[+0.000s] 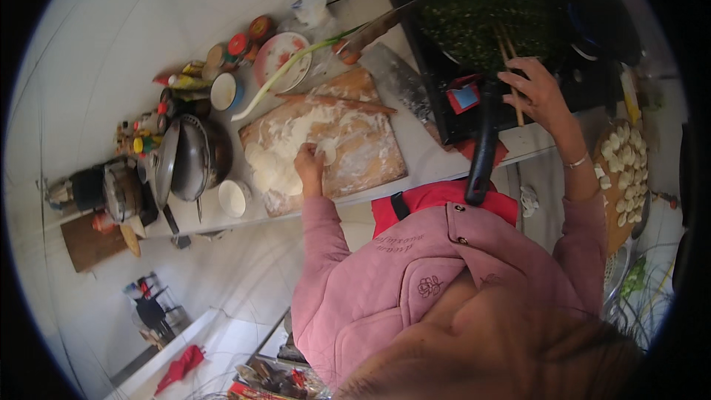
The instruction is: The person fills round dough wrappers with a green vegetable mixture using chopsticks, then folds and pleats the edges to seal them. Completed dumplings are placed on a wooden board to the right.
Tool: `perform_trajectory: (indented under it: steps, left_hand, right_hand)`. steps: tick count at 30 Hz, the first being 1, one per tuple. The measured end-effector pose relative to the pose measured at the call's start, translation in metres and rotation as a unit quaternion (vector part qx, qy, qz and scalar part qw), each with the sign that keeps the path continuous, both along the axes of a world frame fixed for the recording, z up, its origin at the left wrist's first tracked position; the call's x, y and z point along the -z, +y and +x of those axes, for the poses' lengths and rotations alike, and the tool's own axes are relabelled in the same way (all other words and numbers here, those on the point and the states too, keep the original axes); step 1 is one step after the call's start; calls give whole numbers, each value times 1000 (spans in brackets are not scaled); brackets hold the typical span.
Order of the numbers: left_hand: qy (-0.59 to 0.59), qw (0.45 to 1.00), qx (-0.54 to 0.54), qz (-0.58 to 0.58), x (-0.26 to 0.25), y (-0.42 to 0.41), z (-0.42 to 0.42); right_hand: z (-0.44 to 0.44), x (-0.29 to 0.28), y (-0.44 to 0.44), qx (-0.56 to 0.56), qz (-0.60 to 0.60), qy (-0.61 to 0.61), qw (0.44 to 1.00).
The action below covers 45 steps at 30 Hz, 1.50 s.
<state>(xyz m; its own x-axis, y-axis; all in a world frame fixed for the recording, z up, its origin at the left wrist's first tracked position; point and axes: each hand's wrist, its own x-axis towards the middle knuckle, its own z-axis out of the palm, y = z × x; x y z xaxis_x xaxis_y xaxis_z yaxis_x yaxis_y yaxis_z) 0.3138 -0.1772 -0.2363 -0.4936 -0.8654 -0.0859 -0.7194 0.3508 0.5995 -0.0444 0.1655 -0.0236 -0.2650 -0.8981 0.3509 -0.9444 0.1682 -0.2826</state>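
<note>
My left hand [311, 169] holds a round dough wrapper [328, 151] by its edge, over a floured wooden board [369, 161]. A stack of pale dough wrappers [272, 169] lies just left of that hand. A thin wooden rolling pin [344, 103] rests across the board's far side. My right hand [533, 91] has its fingers around a pair of wooden chopsticks [510, 61]. Their far ends reach into chopped green filling [477, 16] in a dark pan, whose black handle [482, 150] points towards me.
A cleaver [377, 30], a green onion [278, 75] and a floral plate [286, 58] lie beyond the board. On the left stand a white bowl [234, 198], a metal pot [214, 150] and several jars. Dumplings [627, 161] cover a round board at right.
</note>
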Motion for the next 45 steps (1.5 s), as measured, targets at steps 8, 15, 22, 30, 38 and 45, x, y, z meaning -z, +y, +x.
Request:
perform_trajectory:
  steps: [8, 15, 22, 30, 38, 45]
  left_hand:
    - [354, 843, -162, 371, -6, 4, 3]
    - [576, 617, -166, 511, -38, 31, -15]
    - [615, 537, -127, 563, -85, 62, -54]
    - [621, 448, -33, 642, -119, 92, -75]
    - [615, 457, -49, 641, -134, 101, -98]
    - [590, 459, -19, 664, -159, 106, -109]
  right_hand:
    - [-55, 3, 1, 68, -195, -92, 974]
    - [-80, -30, 3, 160, -236, -314, 906]
    - [-81, -12, -41, 202, -129, -427, 872]
    - [-121, -32, 38, 161, -132, -438, 874]
    - [-129, -22, 34, 255, -172, -231, 923]
    - [-130, 9, 19, 184, -164, -101, 964]
